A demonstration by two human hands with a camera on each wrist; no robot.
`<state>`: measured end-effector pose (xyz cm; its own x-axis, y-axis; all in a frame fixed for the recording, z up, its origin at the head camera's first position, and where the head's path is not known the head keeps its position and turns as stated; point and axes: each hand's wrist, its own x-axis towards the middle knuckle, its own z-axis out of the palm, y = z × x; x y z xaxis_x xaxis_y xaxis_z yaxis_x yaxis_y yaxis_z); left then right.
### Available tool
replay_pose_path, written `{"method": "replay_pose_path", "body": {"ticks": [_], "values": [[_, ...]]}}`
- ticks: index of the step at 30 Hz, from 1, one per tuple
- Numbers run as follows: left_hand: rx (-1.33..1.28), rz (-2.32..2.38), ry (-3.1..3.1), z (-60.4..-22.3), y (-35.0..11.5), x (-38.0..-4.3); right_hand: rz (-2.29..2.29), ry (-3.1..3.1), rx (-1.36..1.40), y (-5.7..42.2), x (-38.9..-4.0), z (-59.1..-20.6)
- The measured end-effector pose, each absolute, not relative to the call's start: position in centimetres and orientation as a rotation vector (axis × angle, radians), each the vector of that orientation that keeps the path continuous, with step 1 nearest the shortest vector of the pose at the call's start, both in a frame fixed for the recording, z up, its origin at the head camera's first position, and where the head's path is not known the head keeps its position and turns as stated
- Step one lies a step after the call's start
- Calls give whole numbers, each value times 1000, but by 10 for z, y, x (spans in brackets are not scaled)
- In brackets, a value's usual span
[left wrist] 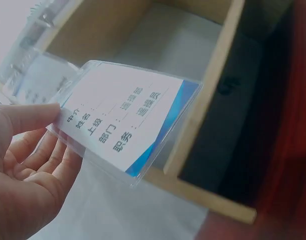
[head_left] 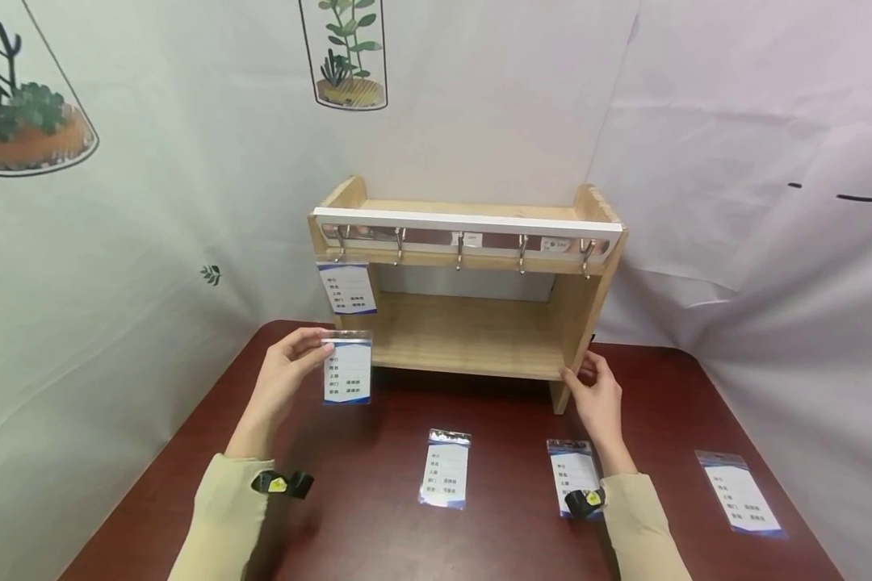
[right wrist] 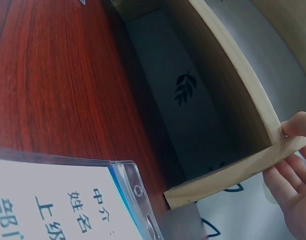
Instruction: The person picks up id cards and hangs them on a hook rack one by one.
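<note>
Badge (head_left: 348, 373) pinched in my left hand (head_left: 289, 365) seems light, slippery, best held by its edge, my right hand (head_left: 599, 397) gripping the shelf (head_left: 472, 329)

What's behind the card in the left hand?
In the head view, the left side of the wooden shelf runs down behind the card, its lowest part covered. The left wrist view shows the foot, though the card covers some of that side.

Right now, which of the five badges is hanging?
The upper-left badge, under the leftmost hook; the left hand holds another badge, and the other three badges lie on the table.
</note>
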<state>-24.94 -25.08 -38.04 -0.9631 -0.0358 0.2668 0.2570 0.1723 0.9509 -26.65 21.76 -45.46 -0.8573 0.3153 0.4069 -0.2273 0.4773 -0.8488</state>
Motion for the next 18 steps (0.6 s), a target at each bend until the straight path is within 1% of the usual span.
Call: {"method": "replay_pose_path", "body": {"ticks": [4, 10, 18], "values": [[-199, -1912, -2130, -371, -240, -250, 1372, -2227, -92, 218, -267, -456], [-259, -1948, -2005, -357, -224, -253, 1382, -2217, -103, 219, -267, -457], [-292, -1959, -1968, -347, -214, -254, 1385, -2230, -108, 217, -267, -457]]}}
